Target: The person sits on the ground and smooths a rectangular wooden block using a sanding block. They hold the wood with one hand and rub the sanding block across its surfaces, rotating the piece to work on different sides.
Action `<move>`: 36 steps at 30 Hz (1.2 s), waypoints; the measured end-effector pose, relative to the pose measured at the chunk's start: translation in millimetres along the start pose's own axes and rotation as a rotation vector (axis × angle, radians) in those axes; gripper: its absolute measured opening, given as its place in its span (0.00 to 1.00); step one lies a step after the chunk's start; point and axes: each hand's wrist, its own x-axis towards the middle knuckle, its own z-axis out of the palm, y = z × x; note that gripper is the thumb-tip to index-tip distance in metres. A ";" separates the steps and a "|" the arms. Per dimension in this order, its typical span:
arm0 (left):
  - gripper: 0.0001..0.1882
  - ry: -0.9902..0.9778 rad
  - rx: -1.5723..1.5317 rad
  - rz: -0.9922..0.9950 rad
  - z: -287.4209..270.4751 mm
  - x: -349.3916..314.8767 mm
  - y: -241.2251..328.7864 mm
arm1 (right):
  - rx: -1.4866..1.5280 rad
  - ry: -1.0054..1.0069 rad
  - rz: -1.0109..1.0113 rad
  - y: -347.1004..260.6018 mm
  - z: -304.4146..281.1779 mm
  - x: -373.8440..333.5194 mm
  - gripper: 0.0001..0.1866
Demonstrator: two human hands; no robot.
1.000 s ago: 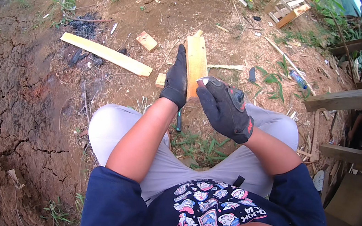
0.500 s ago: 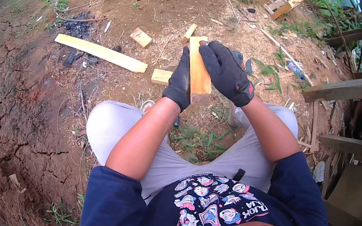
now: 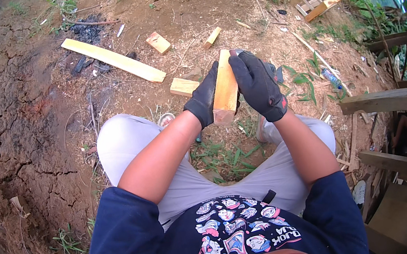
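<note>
A short, thick wooden block (image 3: 224, 85), pale yellow with a reddish sawn end toward me, is held above the ground between my black-gloved hands. My left hand (image 3: 206, 98) presses along its left side, with the fingers partly hidden behind the wood. Over its far right edge, my right hand (image 3: 258, 84) curls its fingers; the underside of the block is out of sight. Just left of my left hand, a smaller wood block (image 3: 183, 86) lies on the soil. A dark tool-like object (image 3: 275, 72), mostly covered, shows beside my right hand.
A long plank (image 3: 113, 59) lies at the far left, near charred remains (image 3: 86, 31). Two small offcuts, a wider one (image 3: 158, 43) and a narrow one (image 3: 212, 38), rest ahead. A slatted wooden frame (image 3: 317, 0) stands far right; timber beams (image 3: 383, 104) project at right.
The block has come a little nearer to me and tilted, so its sawn near end shows more. Both hands have moved slightly with it.
</note>
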 end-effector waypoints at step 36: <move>0.36 -0.247 -0.507 -0.024 -13.1 1.2 -57.4 | -0.519 -0.220 -0.490 21.5 -21.4 -27.2 0.17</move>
